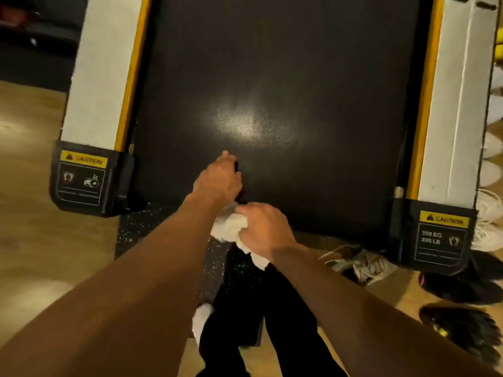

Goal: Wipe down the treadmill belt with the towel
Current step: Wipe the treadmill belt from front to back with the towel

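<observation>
The black treadmill belt (pixel 313 77) fills the middle of the view, with a shiny damp-looking patch (pixel 247 126) near its centre. My right hand (pixel 265 228) grips a crumpled white towel (pixel 227 228) just over the belt's near edge. My left hand (pixel 219 180) is stretched out above the near part of the belt, fingers curled round a small dark object (pixel 237 167) that is mostly hidden by the hand. The two hands are close together, left ahead of right.
White side rails with yellow strips run along the left side (pixel 100 77) and the right side (pixel 457 104), ending in black caution-labelled caps (pixel 81 178) (pixel 438 238). Several shoes (pixel 364 263) lie on the wooden floor at the right. My dark-trousered legs (pixel 245 322) stand below.
</observation>
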Demonstrator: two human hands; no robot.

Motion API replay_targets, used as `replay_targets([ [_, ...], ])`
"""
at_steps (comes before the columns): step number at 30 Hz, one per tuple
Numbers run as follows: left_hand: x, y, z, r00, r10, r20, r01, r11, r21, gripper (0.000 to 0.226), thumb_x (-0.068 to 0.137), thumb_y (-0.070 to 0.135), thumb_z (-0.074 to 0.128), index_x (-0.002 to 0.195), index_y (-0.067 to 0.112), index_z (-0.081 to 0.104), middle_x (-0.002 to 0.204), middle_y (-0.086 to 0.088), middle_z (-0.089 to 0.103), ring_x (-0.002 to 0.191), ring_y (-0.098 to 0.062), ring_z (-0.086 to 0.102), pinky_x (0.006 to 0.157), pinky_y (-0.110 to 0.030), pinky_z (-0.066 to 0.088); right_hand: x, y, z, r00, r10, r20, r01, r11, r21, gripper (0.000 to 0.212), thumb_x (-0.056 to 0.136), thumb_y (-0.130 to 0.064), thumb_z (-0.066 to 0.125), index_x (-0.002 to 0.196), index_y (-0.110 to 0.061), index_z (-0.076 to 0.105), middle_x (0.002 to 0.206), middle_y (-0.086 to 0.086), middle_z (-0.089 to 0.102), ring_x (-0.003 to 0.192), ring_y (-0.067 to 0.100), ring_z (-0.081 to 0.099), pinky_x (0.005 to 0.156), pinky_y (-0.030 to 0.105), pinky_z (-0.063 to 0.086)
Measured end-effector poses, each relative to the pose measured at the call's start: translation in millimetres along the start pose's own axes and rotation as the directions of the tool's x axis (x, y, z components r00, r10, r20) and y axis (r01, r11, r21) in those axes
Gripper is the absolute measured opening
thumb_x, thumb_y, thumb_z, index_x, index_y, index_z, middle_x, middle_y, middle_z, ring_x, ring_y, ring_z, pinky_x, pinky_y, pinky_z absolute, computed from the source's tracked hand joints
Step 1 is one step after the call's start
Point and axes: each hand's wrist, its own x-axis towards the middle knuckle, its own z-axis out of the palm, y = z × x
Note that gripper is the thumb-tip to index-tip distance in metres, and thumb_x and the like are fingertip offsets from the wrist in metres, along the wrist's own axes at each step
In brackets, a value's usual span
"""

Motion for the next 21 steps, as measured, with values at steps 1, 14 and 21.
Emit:
replay_targets([
  [1, -1.8, -7.5, -0.6, 1.0, 0.001, -0.019, -0.003, 0.998, -0.056, 0.038, 0.099, 0.023, 0.046, 0.135, 0.015, 0.051, 0.15, -0.011, 0.042, 0.131, -0.032, 0.045, 0.106, -0.039, 0.037, 9.4, -9.3, -0.8, 0.995, 0.055, -0.083, -0.052, 0.998, 0.045, 0.025, 0.079, -0.021, 0.064, 0.104, -0.023, 0.064, 0.102, 0.002, 0.063, 0.096, 0.025, 0.06, 0.071, 0.032, 0.044],
  [14, -21.1, -117.8, -42.8, 0.935, -0.069, -0.347, 0.037, 0.995, -0.098, 0.04, 0.103, 0.029, 0.036, 0.13, 0.006, 0.054, 0.129, -0.018, 0.059, 0.119, -0.033, 0.055, 0.098, -0.041, 0.042, 105.2, -96.0, 78.1, 0.905, -0.325, -0.275, 0.213, 0.905, -0.368, 0.033, 0.089, -0.022, 0.056, 0.12, -0.015, 0.064, 0.136, 0.004, 0.05, 0.13, 0.024, 0.036, 0.099, 0.042, 0.029],
  [21, -34.1, -87.2, 19.5, 0.971, 0.008, -0.238, -0.012, 1.0, -0.018, 0.05, 0.103, 0.032, 0.028, 0.149, 0.012, 0.029, 0.151, -0.018, 0.03, 0.13, -0.037, 0.043, 0.104, -0.048, 0.037, 60.0, -26.8, 70.5, 0.896, -0.362, -0.259, 0.218, 0.864, -0.454, 0.039, 0.077, -0.029, 0.071, 0.114, -0.019, 0.068, 0.133, -0.001, 0.057, 0.13, 0.024, 0.044, 0.092, 0.045, 0.036],
])
